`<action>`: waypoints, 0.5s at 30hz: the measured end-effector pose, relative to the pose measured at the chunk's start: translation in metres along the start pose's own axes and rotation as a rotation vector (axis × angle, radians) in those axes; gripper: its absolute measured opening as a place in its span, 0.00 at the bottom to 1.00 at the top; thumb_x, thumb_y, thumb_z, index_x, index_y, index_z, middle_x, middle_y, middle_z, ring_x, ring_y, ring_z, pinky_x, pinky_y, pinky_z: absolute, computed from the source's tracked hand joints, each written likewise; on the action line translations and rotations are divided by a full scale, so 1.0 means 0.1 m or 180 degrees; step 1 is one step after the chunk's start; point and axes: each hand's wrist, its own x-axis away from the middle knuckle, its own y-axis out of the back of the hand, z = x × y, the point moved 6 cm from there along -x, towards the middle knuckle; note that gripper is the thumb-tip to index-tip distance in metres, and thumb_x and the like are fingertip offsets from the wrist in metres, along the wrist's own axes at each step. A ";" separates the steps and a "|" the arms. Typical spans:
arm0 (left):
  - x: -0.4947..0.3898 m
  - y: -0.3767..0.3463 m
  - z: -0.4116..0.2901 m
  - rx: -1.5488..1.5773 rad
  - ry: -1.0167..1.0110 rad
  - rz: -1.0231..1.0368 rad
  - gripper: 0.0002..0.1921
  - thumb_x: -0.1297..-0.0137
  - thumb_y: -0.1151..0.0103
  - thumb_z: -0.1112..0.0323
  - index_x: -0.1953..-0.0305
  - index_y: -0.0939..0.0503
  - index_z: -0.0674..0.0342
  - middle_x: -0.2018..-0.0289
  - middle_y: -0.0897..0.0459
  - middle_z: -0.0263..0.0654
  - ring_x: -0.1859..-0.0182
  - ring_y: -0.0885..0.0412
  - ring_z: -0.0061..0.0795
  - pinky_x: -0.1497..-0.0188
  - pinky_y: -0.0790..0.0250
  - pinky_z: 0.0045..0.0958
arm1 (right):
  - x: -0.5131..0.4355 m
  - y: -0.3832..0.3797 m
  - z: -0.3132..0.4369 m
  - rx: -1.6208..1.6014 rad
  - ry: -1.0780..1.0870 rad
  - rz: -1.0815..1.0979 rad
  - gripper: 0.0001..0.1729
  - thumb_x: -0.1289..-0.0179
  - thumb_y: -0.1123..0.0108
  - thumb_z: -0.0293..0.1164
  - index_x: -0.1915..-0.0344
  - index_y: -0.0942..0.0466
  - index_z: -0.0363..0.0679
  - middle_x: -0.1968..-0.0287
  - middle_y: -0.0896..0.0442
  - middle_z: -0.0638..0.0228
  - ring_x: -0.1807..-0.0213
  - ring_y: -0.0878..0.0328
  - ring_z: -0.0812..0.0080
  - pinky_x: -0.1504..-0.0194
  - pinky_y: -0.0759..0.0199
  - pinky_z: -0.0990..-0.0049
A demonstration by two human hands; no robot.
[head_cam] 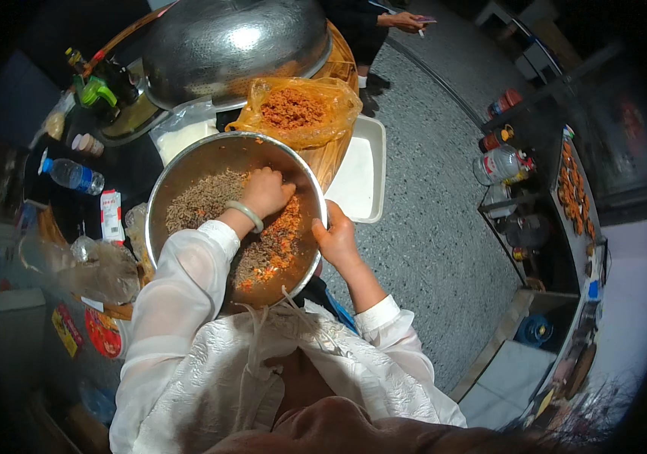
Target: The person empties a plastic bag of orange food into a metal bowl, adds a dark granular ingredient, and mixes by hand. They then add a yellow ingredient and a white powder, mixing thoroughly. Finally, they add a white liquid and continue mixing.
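Observation:
A large metal bowl [156, 187] tilts in front of my body. Inside it, brown crumbly food [204, 196], perhaps minced meat, lies beside an orange-red chopped mixture [284, 238], and the two partly mingle. My left hand [267, 192], with a pale bangle [245, 215] at the wrist, is down in the bowl among the food. Its fingers curl under, and whether they hold any food is hidden. With the thumb over the rim, my right hand [336, 235] grips the bowl's right side.
Beyond the bowl, an orange plastic bag [329, 105] holds reddish crumbly food, beside a big perforated metal basin [232, 51]. A white tray [377, 170] is to the right. A water bottle [74, 176] lies left. A person's hand [408, 22] shows at the top.

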 end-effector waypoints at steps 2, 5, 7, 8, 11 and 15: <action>0.12 -0.04 -0.16 -0.0228 -0.0251 0.0036 0.23 0.47 0.45 0.51 0.63 0.23 0.68 0.64 0.24 0.52 0.58 0.27 0.49 0.55 0.33 0.42 | -0.09 0.02 -0.05 -0.0084 -0.0060 0.0120 0.16 0.47 0.48 0.24 0.56 0.29 0.32 0.69 0.21 0.48 0.66 0.21 0.55 0.65 0.29 0.68; 0.29 -0.03 -0.36 -0.0176 -0.0488 -0.0354 0.20 0.49 0.43 0.55 0.63 0.25 0.68 0.65 0.26 0.52 0.60 0.29 0.49 0.58 0.34 0.43 | -0.24 0.06 -0.10 -0.0263 -0.0059 0.0299 0.16 0.47 0.49 0.22 0.56 0.29 0.32 0.68 0.21 0.51 0.65 0.22 0.60 0.63 0.30 0.70; 0.37 -0.06 -0.42 -0.0018 -0.0434 -0.0547 0.19 0.48 0.43 0.57 0.61 0.26 0.67 0.63 0.27 0.53 0.60 0.29 0.49 0.58 0.34 0.43 | -0.31 0.06 -0.10 -0.0410 -0.0060 0.0396 0.16 0.47 0.50 0.21 0.55 0.29 0.31 0.66 0.21 0.57 0.64 0.25 0.71 0.60 0.31 0.74; 0.37 -0.15 -0.42 0.0172 -0.0164 -0.0389 0.18 0.47 0.44 0.60 0.58 0.27 0.68 0.61 0.29 0.54 0.59 0.29 0.51 0.56 0.35 0.44 | -0.33 0.08 -0.06 -0.0320 0.0073 0.0380 0.15 0.47 0.50 0.21 0.56 0.28 0.32 0.66 0.22 0.57 0.65 0.25 0.71 0.61 0.31 0.74; 0.45 -0.39 -0.38 0.1413 0.0752 -0.0280 0.17 0.44 0.46 0.62 0.57 0.28 0.68 0.60 0.28 0.55 0.56 0.29 0.52 0.53 0.35 0.43 | -0.36 0.08 -0.05 -0.0339 -0.0047 0.0580 0.17 0.48 0.50 0.22 0.56 0.29 0.31 0.67 0.21 0.49 0.65 0.21 0.58 0.61 0.29 0.69; 0.56 -0.51 -0.40 0.2514 0.1095 -0.0230 0.15 0.39 0.50 0.64 0.55 0.28 0.68 0.60 0.23 0.47 0.57 0.24 0.42 0.54 0.33 0.34 | -0.37 0.08 -0.08 -0.0442 -0.0008 0.0689 0.18 0.48 0.50 0.21 0.55 0.29 0.31 0.67 0.21 0.50 0.65 0.21 0.60 0.62 0.29 0.69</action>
